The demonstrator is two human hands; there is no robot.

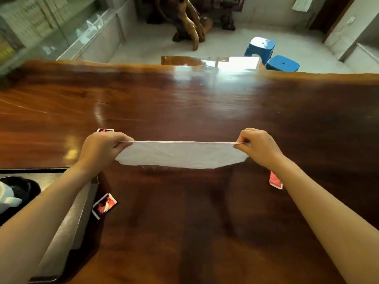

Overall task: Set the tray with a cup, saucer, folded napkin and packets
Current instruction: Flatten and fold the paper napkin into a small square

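Glossy dark-red wooden table point(184, 232), slab-like with an uneven far edge, filling most of the view. Nearest, at the left near edge: dull grey metal tray point(78, 214) with a dark rim, bearing a black scalloped saucer point(30, 188) and a white cup point(8, 198), only partly in view. Just beside the tray's right edge, a small red-and-white packet point(104, 206), glossy, flat, rectangular, lying askew on the bare wood. Another packet point(275, 180) toward the right, partly hidden by the forearm; a third point(105, 130) peeping out beyond the left hand.

Midway across: white napkin point(180, 154), thin, crinkled cloth or paper, apparently doubled over, stretched taut above the table. Left hand point(102, 148) closed in a pinch on its left corner, right hand point(258, 146) pinched shut on the right corner; lower edge sagging free in a shallow curve.

Risks, as judged: layers slipping out of line if one pinch loosens, giving a crooked fold; too hard a pull tearing thin material; creases already present spoiling a crisp edge; sagging hem brushing a packet on lowering; forearm sweeping the near packet or nudging the tray.

Beyond the far edge: pale floor, two blue plastic stools point(270, 54), a gnarled root carving point(190, 23), glass cabinets point(61, 27) at left.
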